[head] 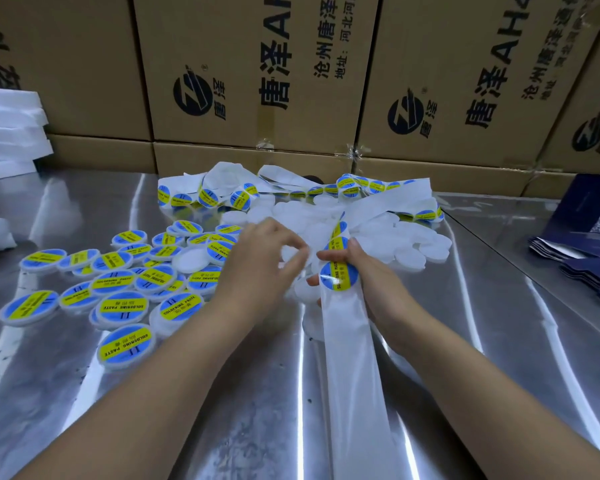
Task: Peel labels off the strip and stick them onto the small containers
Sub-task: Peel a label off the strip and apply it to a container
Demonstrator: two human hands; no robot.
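Right hand: clamped on label strip.
Left hand: fingers curled, seemingly holding nothing.
Steel table: near edge left bare.

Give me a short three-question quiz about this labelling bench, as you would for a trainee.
1. True or false: the right hand holds the label strip.
2. Where do the labelled containers lie: A) to the person's left, B) to the right, C) inside the cardboard boxes?
3. What two English words are printed on the labels?

Key:
1. True; the strip runs through that hand, with a label on it by the thumb.
2. A; the plain white containers lie further right, beyond the left hand.
3. Soldering paste.
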